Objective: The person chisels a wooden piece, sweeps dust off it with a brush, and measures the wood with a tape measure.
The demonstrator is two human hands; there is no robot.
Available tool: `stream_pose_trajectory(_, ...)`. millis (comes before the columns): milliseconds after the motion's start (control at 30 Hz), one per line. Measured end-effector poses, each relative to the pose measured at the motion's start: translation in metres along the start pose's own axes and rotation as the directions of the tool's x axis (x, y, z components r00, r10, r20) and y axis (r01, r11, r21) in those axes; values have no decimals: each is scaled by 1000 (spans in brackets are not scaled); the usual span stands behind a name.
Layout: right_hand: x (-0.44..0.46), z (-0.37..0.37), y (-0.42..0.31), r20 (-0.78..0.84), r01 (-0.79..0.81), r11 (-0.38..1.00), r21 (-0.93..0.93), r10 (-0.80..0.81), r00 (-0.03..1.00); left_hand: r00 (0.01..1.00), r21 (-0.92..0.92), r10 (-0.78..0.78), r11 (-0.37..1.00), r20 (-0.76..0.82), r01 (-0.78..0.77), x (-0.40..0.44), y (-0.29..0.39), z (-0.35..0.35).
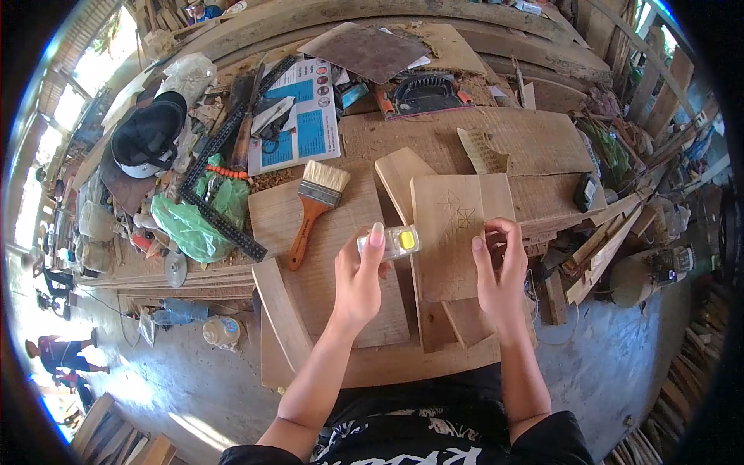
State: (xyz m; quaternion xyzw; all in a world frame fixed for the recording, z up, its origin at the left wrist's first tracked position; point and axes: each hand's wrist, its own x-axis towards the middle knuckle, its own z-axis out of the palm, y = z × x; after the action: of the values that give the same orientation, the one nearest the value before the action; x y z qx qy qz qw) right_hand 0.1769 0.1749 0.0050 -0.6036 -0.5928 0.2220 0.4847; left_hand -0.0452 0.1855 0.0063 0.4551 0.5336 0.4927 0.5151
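Observation:
My left hand (362, 271) is closed around a small clear plastic case with a yellow part (404, 240), its thumb lying along the top. I cannot make out exactly what the case is. To its right, my right hand (504, 267) hovers over or against the right edge of a wooden board (446, 267) with line patterns drawn on it. Its fingers are loosely curled, the thumb stands a little apart, and nothing shows between them. A wide paintbrush (311, 213) with an orange handle lies on another wooden board (364, 294) beyond my left hand.
A black carpenter's square (209, 205), a green plastic bag (194, 229) and a black cap (149, 136) lie at the left. A printed sheet (310, 128) and a dark sanding sheet (364, 50) are farther back. A black tape measure (586, 191) sits at the right.

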Motion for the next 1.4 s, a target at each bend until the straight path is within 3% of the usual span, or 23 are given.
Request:
stream_pose_trajectory(200, -5, -1, 5, -34, 91, 995, -43, -92, 995, 997, -81, 39, 996, 61, -34, -14, 7, 18)
stream_pose_trajectory(267, -7, -5, 0, -10, 31, 1000, 0, -31, 999, 995, -91, 32, 996, 93, -24, -16, 2, 16)
stream_pose_trajectory(300, -8, -5, -2, 4, 0, 1000, 22, 0, 1000, 996, -121, 3, 993, 93, 8, -18, 2, 17)
stream_pose_trajectory(400, -10, -4, 9, -37, 126, 991, -37, -127, 991, 989, -212, -78, 972, 126, 104, -23, 1, 14)
stream_pose_trajectory(500, -15, -8, -2, 4, 19, 998, 63, -20, 1000, 961, -331, -142, 918, 239, 218, -30, -7, 5)
stream_pose_trajectory(600, -23, -14, -5, 72, 125, 990, -62, -120, 990, 913, -472, -173, 811, 369, 345, -36, -17, -3)
stream_pose_trajectory(700, -37, -18, -19, 168, 271, 947, -173, -242, 955, 916, -545, -152, 763, 372, 348, -40, -22, -6)
stream_pose_trajectory(800, -51, -10, -22, 239, 284, 939, -196, -235, 942, 973, -585, -108, 784, 204, 209, -34, -27, -8)
stream_pose_trajectory(900, -54, -1, -14, 213, 312, 927, -210, -268, 940, 992, -363, 112, 923, -53, -124, -8, -21, -12)
stream_pose_trajectory(967, -53, 2, -8, 164, 331, 926, -184, -303, 939, 936, -137, 307, 933, -173, -332, 11, -6, -11)
stream_pose_trajectory(1033, -52, 4, -5, 140, 341, 922, -181, -319, 937, 884, -63, 399, 903, -244, -425, 35, 3, -10)
stream_pose_trajectory(1133, -52, 6, -2, 124, 349, 923, -163, -331, 935, 874, 138, 379, 925, -305, -354, 69, 12, -15)
stream_pose_trajectory(1233, -52, 6, -1, 127, 340, 926, -164, -321, 938, 846, 473, 426, 846, -322, -246, 89, 35, -7)
stream_pose_trajectory(1367, -52, 5, 0, 135, 338, 925, -170, -318, 938, 866, 645, 418, 748, -274, -157, 124, 38, 2)
stream_pose_trajectory(1400, -52, 5, 0, 134, 343, 925, -164, -324, 937, 855, 684, 464, 703, -231, -197, 135, 37, 1)
